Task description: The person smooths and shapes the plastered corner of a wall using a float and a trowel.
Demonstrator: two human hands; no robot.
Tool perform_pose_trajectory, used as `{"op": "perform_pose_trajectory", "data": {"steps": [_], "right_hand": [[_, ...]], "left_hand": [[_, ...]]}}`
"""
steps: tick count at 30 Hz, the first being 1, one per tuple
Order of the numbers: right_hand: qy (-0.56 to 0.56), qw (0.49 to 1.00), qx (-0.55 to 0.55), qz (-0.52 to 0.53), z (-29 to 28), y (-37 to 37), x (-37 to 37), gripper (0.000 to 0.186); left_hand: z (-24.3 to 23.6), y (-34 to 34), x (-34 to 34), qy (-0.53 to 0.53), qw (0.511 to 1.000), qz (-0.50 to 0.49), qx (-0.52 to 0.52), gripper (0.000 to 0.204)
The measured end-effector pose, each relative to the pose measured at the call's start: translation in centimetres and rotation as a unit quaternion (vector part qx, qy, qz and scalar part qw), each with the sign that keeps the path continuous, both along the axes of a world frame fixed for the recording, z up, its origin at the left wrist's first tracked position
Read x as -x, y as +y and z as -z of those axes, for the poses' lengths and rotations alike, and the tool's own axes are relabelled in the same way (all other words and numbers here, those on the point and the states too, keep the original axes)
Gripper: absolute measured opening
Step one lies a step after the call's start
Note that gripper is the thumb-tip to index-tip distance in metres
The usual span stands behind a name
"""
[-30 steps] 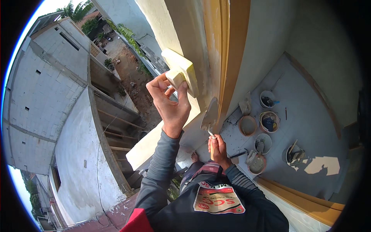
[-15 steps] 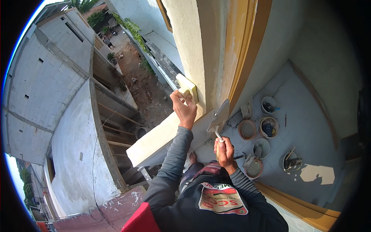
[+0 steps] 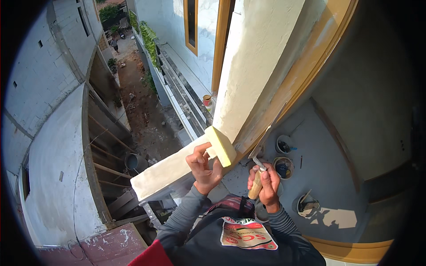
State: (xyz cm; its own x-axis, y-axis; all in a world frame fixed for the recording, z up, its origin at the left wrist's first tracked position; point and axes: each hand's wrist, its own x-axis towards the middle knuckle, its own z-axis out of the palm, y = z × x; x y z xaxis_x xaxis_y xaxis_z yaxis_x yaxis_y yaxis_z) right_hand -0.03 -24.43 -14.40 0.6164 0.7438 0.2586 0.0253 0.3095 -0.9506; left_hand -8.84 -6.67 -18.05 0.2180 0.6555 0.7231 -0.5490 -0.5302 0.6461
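My left hand (image 3: 205,175) grips the back handle of a pale yellow rectangular float (image 3: 221,146), which is tilted at the inner corner where a cream plastered post (image 3: 253,66) meets a short horizontal ledge (image 3: 159,170). My right hand (image 3: 268,186) is wrapped round the wooden handle (image 3: 255,187) of a metal trowel, whose blade (image 3: 263,141) points up, seen nearly edge-on, beside the yellow-brown frame (image 3: 319,53) along the post. Whether float or blade touches the surface, I cannot tell.
Several buckets (image 3: 284,145) stand on the grey floor (image 3: 337,177) at right. Beyond the ledge lie a drop to a dirt alley (image 3: 146,124) with a distant person (image 3: 114,44), a block building (image 3: 57,115), a balcony edge (image 3: 177,88) with plants and a small can (image 3: 207,102).
The float was higher against the post and has come down to the corner. The trowel in my right hand is now upright and more edge-on. The view has shifted, bringing the window into sight.
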Motion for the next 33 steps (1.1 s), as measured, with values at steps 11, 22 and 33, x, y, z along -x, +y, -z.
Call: {"op": "perform_pose_trajectory", "data": {"steps": [11, 22, 33], "right_hand": [[0.2, 0.924, 0.23, -0.229, -1.3, -6.1, 2.0, 0.038], [-0.212, 0.945, 0.204, 0.143, -1.3, -6.6, 0.8, 0.024], [-0.291, 0.931, 0.151, 0.158, -0.2, -5.2, 1.5, 0.029]], "left_hand": [[-0.3, 0.1, -1.7, -0.072, 0.992, -0.098, -0.018, 0.061], [-1.8, -0.3, -1.1, -0.098, 0.981, -0.034, 0.161, 0.054], [-1.4, -2.2, -0.9, 0.091, 0.988, 0.014, 0.125, 0.05]]}}
